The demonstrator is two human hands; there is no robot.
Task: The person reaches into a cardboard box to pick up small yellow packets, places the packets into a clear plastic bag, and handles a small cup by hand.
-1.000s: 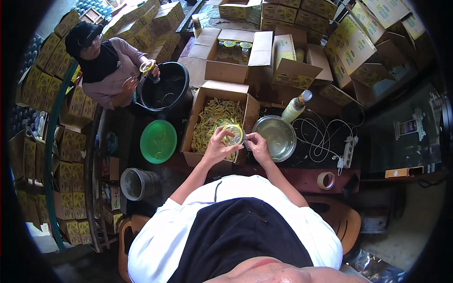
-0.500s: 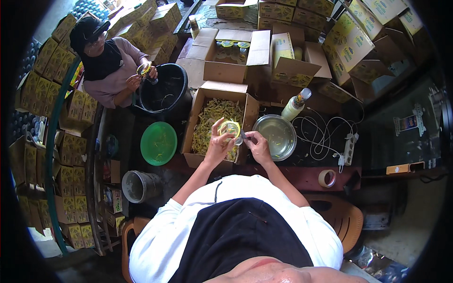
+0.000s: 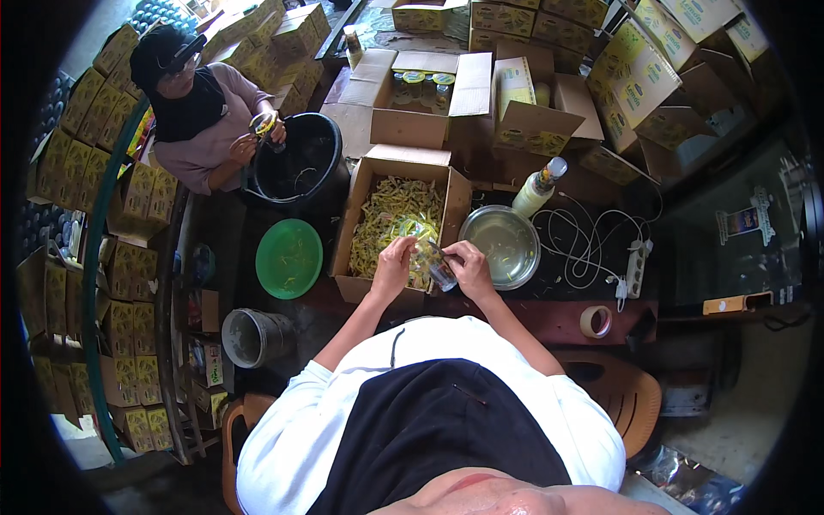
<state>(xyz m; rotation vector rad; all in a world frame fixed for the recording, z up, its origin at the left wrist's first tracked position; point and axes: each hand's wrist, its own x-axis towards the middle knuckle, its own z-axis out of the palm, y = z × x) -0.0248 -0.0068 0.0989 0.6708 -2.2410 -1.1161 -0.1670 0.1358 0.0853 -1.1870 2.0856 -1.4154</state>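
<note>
Currently both bare hands meet over the near right corner of an open carton filled with yellowish shredded strips. Between them: one clear jar, tilted, its lower end toward the wearer. Left hand: thumb and fingertips drawn together at the jar's left side; cannot tell whether they are clamped on the glass or on something small at its upper part (glare and blur there). Right hand: thumb and fingers closed on a thin dark piece, which points up and left across the jar; its exact kind is unclear.

Surroundings, right of carton: metal bowl with some yellow bits inside, just beside it; a pale-filled bottle leaning behind the bowl; white cable in loose loops; white power strip; tape roll near the table's front edge.

Left of carton: green basin holding a few strips, grey bucket nearer the wearer. Further off, a co-worker stands by a black tub, both hands at a second jar. Beyond the strips, another open box contains jars with yellow lids
</note>
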